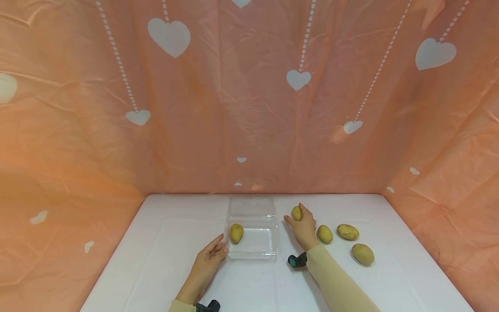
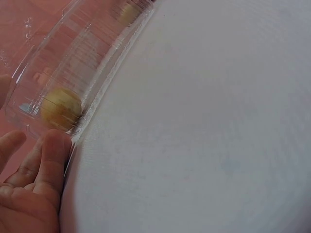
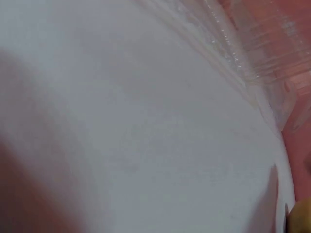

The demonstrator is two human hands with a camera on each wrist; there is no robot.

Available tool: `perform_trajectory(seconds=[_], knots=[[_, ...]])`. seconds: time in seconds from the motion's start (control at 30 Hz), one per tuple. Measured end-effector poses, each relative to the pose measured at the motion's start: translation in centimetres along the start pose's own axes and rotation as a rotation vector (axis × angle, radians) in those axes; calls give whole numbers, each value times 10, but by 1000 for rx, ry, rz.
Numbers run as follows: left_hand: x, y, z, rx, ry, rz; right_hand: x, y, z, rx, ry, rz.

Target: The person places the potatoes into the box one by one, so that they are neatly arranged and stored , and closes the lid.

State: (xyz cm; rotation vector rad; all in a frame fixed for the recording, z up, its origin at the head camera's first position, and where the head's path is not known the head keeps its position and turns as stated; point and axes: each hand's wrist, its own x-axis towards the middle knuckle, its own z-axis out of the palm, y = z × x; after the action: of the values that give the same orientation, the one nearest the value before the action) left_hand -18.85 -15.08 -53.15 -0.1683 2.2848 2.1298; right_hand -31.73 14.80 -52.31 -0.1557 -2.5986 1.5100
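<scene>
container (image 1: 257, 237): glossy plastic | potatoes (image 1: 363, 254): smooth, matt | worktop (image 1: 175, 229): matt, smooth | backdrop (image 1: 257, 121): creased, satiny sheet | sleeve (image 1: 337, 279): matt cloth

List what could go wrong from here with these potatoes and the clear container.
1. The held potato might slip, since the right hand seems to grip it with thumb and fingers only.
2. The clear container looks thin and light; the left hand, right at its near-left corner, could nudge it askew.
3. The loose potato beside the right wrist is rounded and might roll if the arm brushes it.
</scene>
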Motion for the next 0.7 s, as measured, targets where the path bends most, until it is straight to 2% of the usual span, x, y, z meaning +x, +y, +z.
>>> perform_trajectory(seconds=[0.17,0.43,0.7], knots=[[0,1,2,21,5,-1,0,6,-2,49,-15,28],[1,-2,-2,27,4,5,-1,9,1,32,-2,-8],[3,-1,0,-5,-15,6,-3,12,0,52,16,-23]])
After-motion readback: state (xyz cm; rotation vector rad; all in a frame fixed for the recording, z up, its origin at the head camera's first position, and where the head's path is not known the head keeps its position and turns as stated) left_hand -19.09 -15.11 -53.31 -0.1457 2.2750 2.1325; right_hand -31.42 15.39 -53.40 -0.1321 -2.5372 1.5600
